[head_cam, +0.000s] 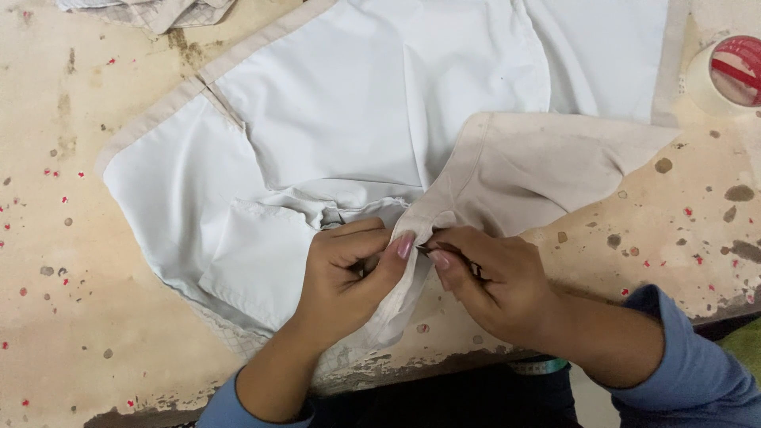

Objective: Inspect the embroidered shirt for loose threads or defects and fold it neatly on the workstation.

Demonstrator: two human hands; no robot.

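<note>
In the lower middle of the frame, the left hand (345, 273) is pinching the white cloth shirt (349, 119) in a tight grip. The right hand (495, 277) is gripping a small dark metal tool (432, 250) against its beige edge, on the stained table (47, 238).

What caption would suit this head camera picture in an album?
Left hand pinches a white garment while right hand works a small dark tool at its edge.

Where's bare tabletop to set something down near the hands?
Bare stained table lies left of the white garment, and right of its beige panel below the tape roll. The centre is crowded: left hand and right hand pinch the fabric.
</note>
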